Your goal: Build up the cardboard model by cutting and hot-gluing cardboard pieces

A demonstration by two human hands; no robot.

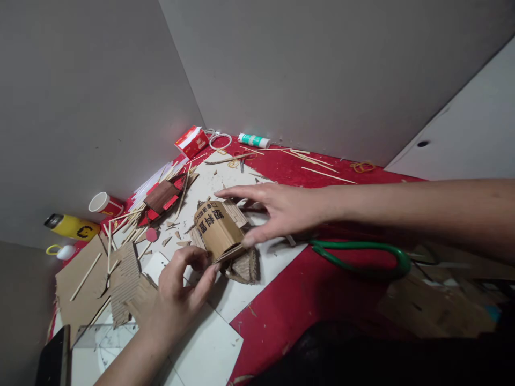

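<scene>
Left hand (181,292) pinches the lower edge of the cardboard piece (219,233) on the white board (225,343), right hand (277,212) rests fingers spread over its top; uneven pressure could crush the curved cardboard or split its seam.

Soft even indoor light, faint shadows beneath the hands, wide-angle stretch at edges, dark blurred lower-right corner

Left hand (183,289) pinches cardboard model (219,233) edge; right hand (277,209) spread over it; green scissors (362,254) on red tabletop (298,300)
</scene>
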